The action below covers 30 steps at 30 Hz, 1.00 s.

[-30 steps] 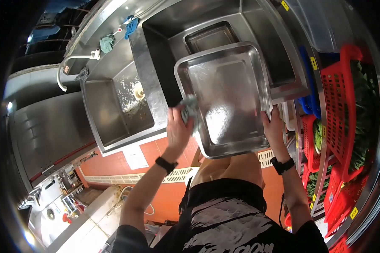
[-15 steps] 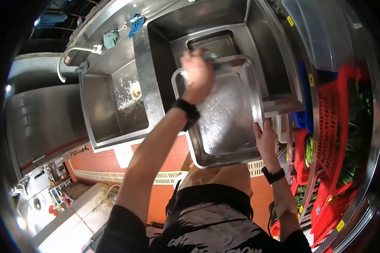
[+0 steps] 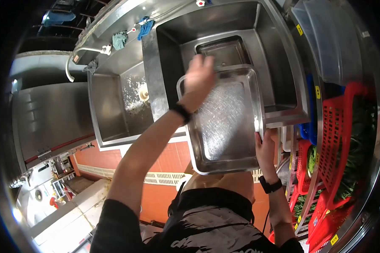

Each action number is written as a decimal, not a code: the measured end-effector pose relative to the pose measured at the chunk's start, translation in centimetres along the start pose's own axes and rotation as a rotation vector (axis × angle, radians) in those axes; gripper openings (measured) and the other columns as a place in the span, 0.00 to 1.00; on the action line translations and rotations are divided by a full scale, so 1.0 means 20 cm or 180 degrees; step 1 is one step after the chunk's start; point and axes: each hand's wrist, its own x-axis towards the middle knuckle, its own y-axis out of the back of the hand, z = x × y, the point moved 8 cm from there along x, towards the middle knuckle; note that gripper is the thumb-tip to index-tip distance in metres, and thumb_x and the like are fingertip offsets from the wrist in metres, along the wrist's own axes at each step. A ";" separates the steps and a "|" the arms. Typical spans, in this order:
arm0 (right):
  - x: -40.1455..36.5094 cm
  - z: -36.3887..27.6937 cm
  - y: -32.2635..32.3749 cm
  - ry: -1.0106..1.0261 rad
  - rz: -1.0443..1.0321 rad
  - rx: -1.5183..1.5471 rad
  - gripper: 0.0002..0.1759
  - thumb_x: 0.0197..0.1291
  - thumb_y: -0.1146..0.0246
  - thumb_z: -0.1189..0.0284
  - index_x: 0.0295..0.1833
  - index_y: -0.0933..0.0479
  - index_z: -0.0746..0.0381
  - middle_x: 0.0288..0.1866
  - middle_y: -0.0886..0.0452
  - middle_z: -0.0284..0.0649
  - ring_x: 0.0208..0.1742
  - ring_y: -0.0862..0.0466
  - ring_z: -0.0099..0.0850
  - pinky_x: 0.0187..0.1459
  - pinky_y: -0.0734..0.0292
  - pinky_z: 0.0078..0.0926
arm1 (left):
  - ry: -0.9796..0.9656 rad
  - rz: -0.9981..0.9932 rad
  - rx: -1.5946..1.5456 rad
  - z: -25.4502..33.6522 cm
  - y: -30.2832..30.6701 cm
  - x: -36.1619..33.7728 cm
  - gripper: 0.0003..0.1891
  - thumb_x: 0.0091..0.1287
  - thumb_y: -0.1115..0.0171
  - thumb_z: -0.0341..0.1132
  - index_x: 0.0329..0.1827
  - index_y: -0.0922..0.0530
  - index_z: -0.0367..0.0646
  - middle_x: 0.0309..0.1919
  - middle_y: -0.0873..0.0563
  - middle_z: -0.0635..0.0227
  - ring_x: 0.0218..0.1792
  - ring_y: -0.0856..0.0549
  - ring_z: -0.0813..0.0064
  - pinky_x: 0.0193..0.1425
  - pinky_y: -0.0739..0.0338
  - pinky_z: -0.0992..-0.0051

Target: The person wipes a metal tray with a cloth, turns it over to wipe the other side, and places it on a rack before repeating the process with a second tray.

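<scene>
A rectangular steel tray (image 3: 223,118) is tilted over the front edge of the large sink (image 3: 278,63). My right hand (image 3: 266,147) grips the tray's right rim near its lower corner. At the tray's upper left corner, my left hand (image 3: 199,76) is blurred, its fingers curled down; something small and pale shows beside them, too unclear to name. Another steel tray (image 3: 223,51) lies on the sink bottom behind the held one.
Left of the large sink is a smaller sink (image 3: 109,105) with white scraps around its drain and a curved faucet (image 3: 69,67). Cloths (image 3: 145,28) hang on the back ledge. Red baskets (image 3: 333,143) of leafy greens and clear plastic containers (image 3: 331,42) stand on the right.
The view has shifted, so sinks and baskets sit slightly lower and further right. My left hand has moved slightly over the tray's upper left part; my right hand keeps its hold.
</scene>
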 end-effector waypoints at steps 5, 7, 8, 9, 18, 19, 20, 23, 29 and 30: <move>0.01 -0.02 -0.01 0.0025 -0.0226 0.0000 0.13 0.64 0.43 0.67 0.40 0.38 0.64 0.18 0.27 0.52 0.22 0.23 0.52 0.20 0.32 0.44 | 0.1406 -0.1037 0.0412 -0.46 0.12 -0.22 0.19 0.60 0.44 0.37 0.54 0.30 0.45 0.47 0.27 0.52 0.43 0.20 0.48 0.44 0.22 0.58; 0.02 -0.03 -0.02 0.0137 -0.0341 -0.0007 0.14 0.64 0.43 0.67 0.40 0.38 0.64 0.18 0.27 0.51 0.21 0.23 0.51 0.20 0.32 0.44 | 0.1444 -0.0993 0.0445 -0.49 0.11 -0.22 0.16 0.61 0.45 0.40 0.51 0.28 0.48 0.44 0.22 0.56 0.41 0.19 0.47 0.43 0.23 0.56; 0.03 -0.04 -0.01 0.0238 -0.0323 -0.0009 0.14 0.63 0.43 0.67 0.40 0.37 0.65 0.18 0.27 0.51 0.21 0.23 0.51 0.19 0.32 0.44 | 0.1300 -0.0919 0.0364 -0.47 0.10 -0.20 0.15 0.61 0.45 0.40 0.50 0.27 0.47 0.43 0.21 0.55 0.41 0.19 0.49 0.43 0.23 0.57; 0.04 -0.05 -0.01 0.0342 -0.0310 -0.0009 0.14 0.63 0.42 0.67 0.40 0.37 0.65 0.17 0.28 0.51 0.21 0.23 0.51 0.19 0.32 0.44 | 0.1161 -0.0844 0.0288 -0.46 0.10 -0.19 0.14 0.60 0.45 0.40 0.48 0.26 0.46 0.42 0.20 0.54 0.41 0.19 0.51 0.43 0.23 0.58; 0.12 -0.05 -0.02 0.0647 -0.0664 -0.0495 0.14 0.61 0.41 0.65 0.38 0.35 0.64 0.21 0.27 0.52 0.22 0.23 0.51 0.19 0.30 0.42 | -0.0037 -0.0728 -0.0781 0.02 -0.10 0.09 0.20 0.62 0.43 0.48 0.52 0.27 0.46 0.42 0.20 0.56 0.40 0.17 0.54 0.42 0.22 0.62; 0.12 -0.05 -0.02 0.0635 -0.0666 -0.0499 0.14 0.61 0.41 0.65 0.38 0.35 0.64 0.21 0.27 0.52 0.22 0.23 0.51 0.19 0.30 0.42 | -0.0378 -0.0810 -0.0972 0.08 -0.10 0.10 0.21 0.63 0.42 0.50 0.53 0.27 0.46 0.43 0.20 0.55 0.40 0.18 0.54 0.42 0.23 0.61; 0.12 -0.04 -0.02 0.0662 -0.0571 -0.0511 0.15 0.61 0.40 0.64 0.37 0.35 0.64 0.20 0.27 0.51 0.22 0.23 0.50 0.19 0.30 0.42 | -0.0447 -0.1307 -0.0773 0.08 -0.12 0.11 0.25 0.61 0.41 0.52 0.55 0.28 0.45 0.46 0.21 0.55 0.41 0.18 0.52 0.44 0.23 0.62; 0.12 -0.06 0.00 0.0722 -0.0440 -0.0586 0.15 0.60 0.39 0.63 0.37 0.34 0.63 0.20 0.27 0.49 0.22 0.23 0.48 0.20 0.30 0.40 | -0.1020 -0.1824 -0.1139 0.06 -0.12 0.11 0.25 0.62 0.41 0.51 0.56 0.29 0.44 0.45 0.19 0.54 0.42 0.18 0.51 0.45 0.24 0.62; 0.19 -0.09 0.19 0.0639 -0.0234 -0.0124 0.16 0.58 0.36 0.63 0.41 0.31 0.64 0.25 0.26 0.41 0.28 0.23 0.38 0.30 0.28 0.32 | -0.0303 -0.2383 -0.1267 -0.12 -0.17 -0.01 0.21 0.66 0.44 0.46 0.53 0.28 0.41 0.41 0.17 0.51 0.45 0.19 0.49 0.46 0.25 0.61; 0.19 -0.05 0.24 0.0535 -0.0043 0.0041 0.15 0.58 0.36 0.65 0.42 0.30 0.64 0.28 0.25 0.40 0.30 0.22 0.35 0.33 0.28 0.30 | -0.0153 -0.2245 -0.1238 -0.18 -0.16 -0.04 0.20 0.65 0.43 0.46 0.53 0.28 0.41 0.40 0.17 0.51 0.44 0.18 0.50 0.45 0.25 0.62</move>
